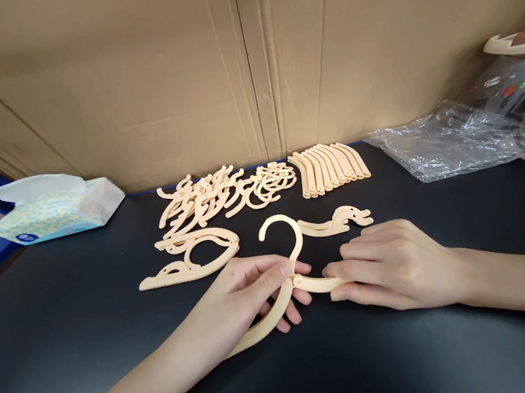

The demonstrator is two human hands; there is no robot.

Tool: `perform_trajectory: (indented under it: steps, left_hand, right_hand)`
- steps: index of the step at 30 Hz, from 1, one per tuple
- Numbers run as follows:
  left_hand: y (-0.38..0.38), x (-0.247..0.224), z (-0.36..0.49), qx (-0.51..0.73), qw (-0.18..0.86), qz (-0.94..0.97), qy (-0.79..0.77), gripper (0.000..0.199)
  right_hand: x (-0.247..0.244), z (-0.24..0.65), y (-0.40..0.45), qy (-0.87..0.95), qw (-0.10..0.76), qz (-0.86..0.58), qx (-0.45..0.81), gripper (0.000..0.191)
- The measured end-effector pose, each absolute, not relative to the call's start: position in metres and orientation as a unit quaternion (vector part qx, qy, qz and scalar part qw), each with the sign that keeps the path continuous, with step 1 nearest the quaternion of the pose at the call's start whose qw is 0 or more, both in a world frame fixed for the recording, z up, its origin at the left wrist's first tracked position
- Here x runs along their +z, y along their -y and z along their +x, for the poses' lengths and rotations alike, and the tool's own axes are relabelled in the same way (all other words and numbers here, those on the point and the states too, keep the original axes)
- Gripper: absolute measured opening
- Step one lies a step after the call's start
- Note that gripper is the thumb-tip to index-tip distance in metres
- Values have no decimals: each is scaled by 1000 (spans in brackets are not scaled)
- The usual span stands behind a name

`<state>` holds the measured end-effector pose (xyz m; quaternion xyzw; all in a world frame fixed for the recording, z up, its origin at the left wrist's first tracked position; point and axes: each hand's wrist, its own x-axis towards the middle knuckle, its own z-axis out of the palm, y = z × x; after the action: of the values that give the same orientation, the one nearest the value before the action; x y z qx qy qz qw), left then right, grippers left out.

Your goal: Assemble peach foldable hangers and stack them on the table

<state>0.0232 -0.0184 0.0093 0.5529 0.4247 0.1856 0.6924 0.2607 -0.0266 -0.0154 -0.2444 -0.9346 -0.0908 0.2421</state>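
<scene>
The left hand (258, 285) pinches the hanger (269, 320) at its joint, seemingly to steady it, while the right hand (396, 264) grips one arm, all just above the surface (349, 371).

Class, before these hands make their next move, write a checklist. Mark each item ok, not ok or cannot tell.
1. Left hand grips the hanger below its hook: ok.
2. Right hand holds the hanger's side arm: ok.
3. Joint pin fully seated: cannot tell.
4. Slim arms lined up in a row: ok.
5. Heaped loose pieces laid out separately: not ok, they overlap.
6. Clear plastic away from both hands: ok.
</scene>
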Motion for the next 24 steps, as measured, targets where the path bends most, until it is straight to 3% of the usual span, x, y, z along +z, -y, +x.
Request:
perform_trajectory:
  steps: [12,24]
  left_hand:
    - [20,12,23,146,677,574,-438,41]
    - [19,8,21,141,672,591,-424,34]
  right_hand:
    - [-16,260,26,936,255,-236,-50,31]
    - [-8,258,30,907,302,-245,-161,8]
